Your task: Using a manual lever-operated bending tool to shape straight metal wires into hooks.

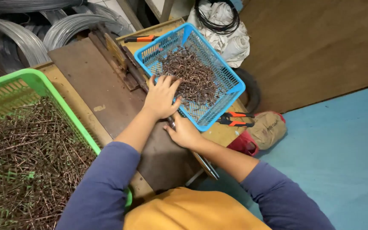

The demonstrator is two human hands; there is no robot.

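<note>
My left hand (162,97) lies palm down at the near corner of a blue plastic basket (231,81), fingers spread over the heap of bent brown wire pieces (192,74) inside it. My right hand (185,133) sits just below it on the dark metal plate (94,85), closed around a small metal handle or rod (171,122) that pokes out beside the basket's edge. What exactly the left fingers touch is hidden under the hand.
A green basket (35,76) of straight brown wire pieces fills the left. Orange-handled pliers (235,120) lie by the blue basket, another orange-handled tool (141,38) behind it. Coils of grey wire (64,25) sit at the back. Blue floor lies to the right.
</note>
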